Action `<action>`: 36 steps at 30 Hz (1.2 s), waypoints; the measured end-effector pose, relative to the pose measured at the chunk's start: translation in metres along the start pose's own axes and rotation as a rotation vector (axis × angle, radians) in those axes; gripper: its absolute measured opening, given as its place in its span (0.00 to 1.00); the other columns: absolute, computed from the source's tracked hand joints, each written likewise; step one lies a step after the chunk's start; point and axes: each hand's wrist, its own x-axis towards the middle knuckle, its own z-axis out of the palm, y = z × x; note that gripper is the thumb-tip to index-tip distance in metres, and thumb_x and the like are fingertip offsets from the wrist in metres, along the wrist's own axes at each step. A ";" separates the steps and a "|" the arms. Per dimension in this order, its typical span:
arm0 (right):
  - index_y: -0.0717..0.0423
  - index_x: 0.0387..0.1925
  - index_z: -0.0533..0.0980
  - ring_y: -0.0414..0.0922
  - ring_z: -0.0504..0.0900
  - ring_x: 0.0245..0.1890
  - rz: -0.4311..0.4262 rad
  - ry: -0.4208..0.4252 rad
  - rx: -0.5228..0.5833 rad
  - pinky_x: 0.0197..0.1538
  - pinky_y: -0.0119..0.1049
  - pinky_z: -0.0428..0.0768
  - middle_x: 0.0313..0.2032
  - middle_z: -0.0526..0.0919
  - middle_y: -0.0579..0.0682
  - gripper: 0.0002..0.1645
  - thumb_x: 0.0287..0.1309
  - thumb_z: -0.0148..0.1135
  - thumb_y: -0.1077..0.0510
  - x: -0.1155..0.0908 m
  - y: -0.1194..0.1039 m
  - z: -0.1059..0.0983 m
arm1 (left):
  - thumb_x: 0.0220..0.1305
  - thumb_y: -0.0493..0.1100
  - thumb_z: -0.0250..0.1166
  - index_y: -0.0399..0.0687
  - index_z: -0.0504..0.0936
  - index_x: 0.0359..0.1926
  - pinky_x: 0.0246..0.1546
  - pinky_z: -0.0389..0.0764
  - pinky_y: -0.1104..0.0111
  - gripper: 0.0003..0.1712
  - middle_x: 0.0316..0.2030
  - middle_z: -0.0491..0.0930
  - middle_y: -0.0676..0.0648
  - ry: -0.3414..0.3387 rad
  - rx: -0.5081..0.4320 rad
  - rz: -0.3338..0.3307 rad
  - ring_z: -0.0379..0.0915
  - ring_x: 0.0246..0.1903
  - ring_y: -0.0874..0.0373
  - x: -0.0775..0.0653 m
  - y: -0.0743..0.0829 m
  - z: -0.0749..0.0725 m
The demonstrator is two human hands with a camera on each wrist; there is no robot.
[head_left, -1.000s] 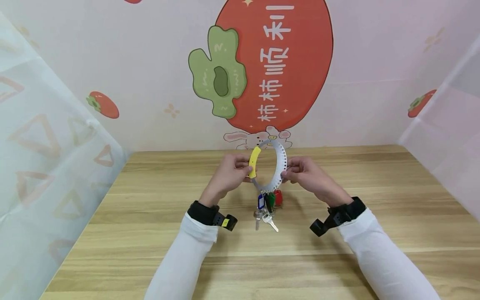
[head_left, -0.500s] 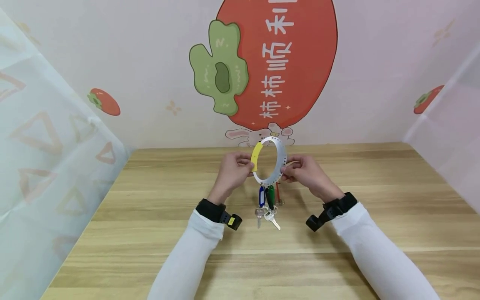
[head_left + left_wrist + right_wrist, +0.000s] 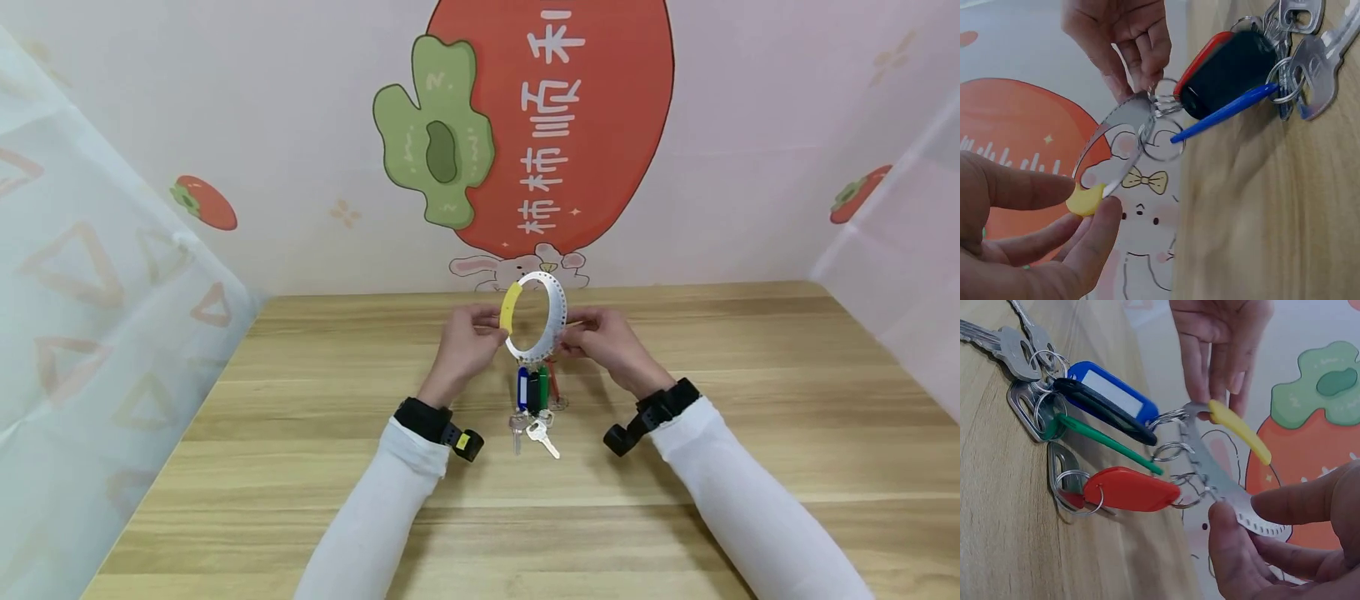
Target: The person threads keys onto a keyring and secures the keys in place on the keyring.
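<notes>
Both hands hold up a flat metal key ring (image 3: 557, 317), its rim pierced with small holes and a yellow grip (image 3: 507, 308) on its left side. My left hand (image 3: 467, 343) pinches the yellow grip between thumb and fingers. On the opposite side, my right hand (image 3: 609, 340) pinches the perforated metal rim (image 3: 1238, 494). From the lower edge hang blue (image 3: 1113, 387), black (image 3: 1107, 411), green (image 3: 1110, 445) and red (image 3: 1132, 489) key tags on small split rings. Silver keys (image 3: 543, 437) dangle under the tags, partly overlapping each other.
Beneath the hands lies a wood-grain table (image 3: 337, 500). A pale printed backdrop (image 3: 300, 125) with a large red fruit (image 3: 600, 108) rises at its far edge, and light sheets (image 3: 90, 292) flank the sides. Each wrist wears a black strap with a camera (image 3: 468, 444).
The key ring has turned slightly and shifted a little upward in the head view. The right hand has moved slightly left. The tags have swung, and the red one now shows edge-on.
</notes>
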 end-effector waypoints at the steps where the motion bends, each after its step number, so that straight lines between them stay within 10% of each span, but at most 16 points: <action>1: 0.73 0.63 0.72 0.56 0.85 0.47 0.007 -0.008 -0.006 0.55 0.48 0.81 0.51 0.82 0.68 0.24 0.69 0.58 0.65 0.001 0.001 0.001 | 0.63 0.28 0.65 0.30 0.78 0.59 0.44 0.83 0.64 0.22 0.47 0.80 0.37 -0.015 0.002 -0.013 0.81 0.48 0.45 0.001 -0.001 -0.001; 10: 0.75 0.67 0.66 0.56 0.82 0.52 0.084 -0.122 0.021 0.62 0.49 0.76 0.56 0.79 0.68 0.28 0.70 0.55 0.64 0.009 0.012 0.005 | 0.66 0.30 0.62 0.29 0.76 0.63 0.36 0.72 0.70 0.24 0.51 0.77 0.37 -0.180 0.020 -0.103 0.77 0.43 0.48 0.003 -0.018 -0.002; 22: 0.75 0.62 0.72 0.50 0.82 0.49 0.135 -0.157 0.004 0.58 0.43 0.79 0.53 0.81 0.65 0.24 0.70 0.57 0.64 0.010 0.016 0.009 | 0.64 0.30 0.61 0.32 0.76 0.64 0.60 0.68 0.54 0.25 0.54 0.79 0.36 -0.268 0.023 -0.156 0.72 0.52 0.47 0.006 -0.031 0.002; 29: 0.72 0.58 0.77 0.52 0.82 0.48 0.118 -0.130 -0.067 0.57 0.46 0.79 0.49 0.84 0.62 0.23 0.67 0.62 0.59 0.011 0.015 0.014 | 0.65 0.30 0.62 0.30 0.75 0.62 0.39 0.73 0.66 0.24 0.44 0.78 0.40 -0.291 -0.026 -0.181 0.72 0.39 0.51 0.004 -0.030 0.004; 36: 0.69 0.56 0.79 0.51 0.81 0.47 0.121 -0.108 -0.095 0.54 0.44 0.79 0.48 0.85 0.60 0.22 0.67 0.63 0.58 0.011 0.015 0.014 | 0.64 0.31 0.61 0.29 0.74 0.61 0.40 0.72 0.65 0.24 0.40 0.76 0.43 -0.285 -0.033 -0.227 0.71 0.39 0.51 0.004 -0.029 0.007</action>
